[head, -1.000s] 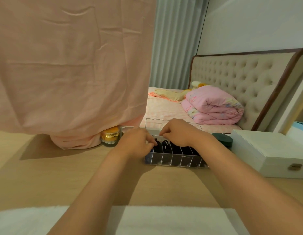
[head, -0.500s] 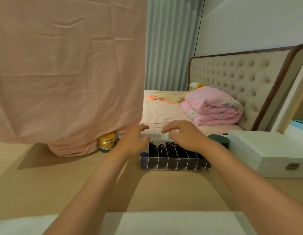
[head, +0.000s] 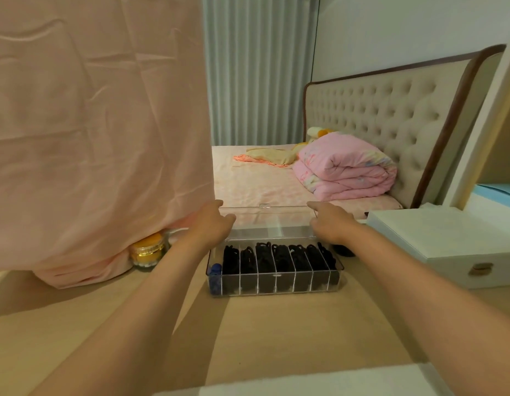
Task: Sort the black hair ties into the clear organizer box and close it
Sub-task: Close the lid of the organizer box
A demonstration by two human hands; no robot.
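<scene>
The clear organizer box (head: pixel 276 290) sits on the wooden table, its divided compartments filled with black hair ties (head: pixel 279 257). A blue item (head: pixel 215 271) lies in the leftmost compartment. The clear lid (head: pixel 266 217) stands upright at the back. My left hand (head: pixel 212 225) touches the lid's left top corner with its fingers. My right hand (head: pixel 329 224) touches the lid's right top corner. Whether the fingers grip the lid or only rest on it is unclear.
A pink cloth (head: pixel 91 138) hangs at the left over a gold jar (head: pixel 148 251). A white box with a latch (head: pixel 459 247) stands at the right, with a dark round container (head: pixel 344 250) behind my right wrist. A bed lies beyond the table.
Both hands left the compartments and rose apart to the lid's two top corners. The camera view shifted slightly closer to the box.
</scene>
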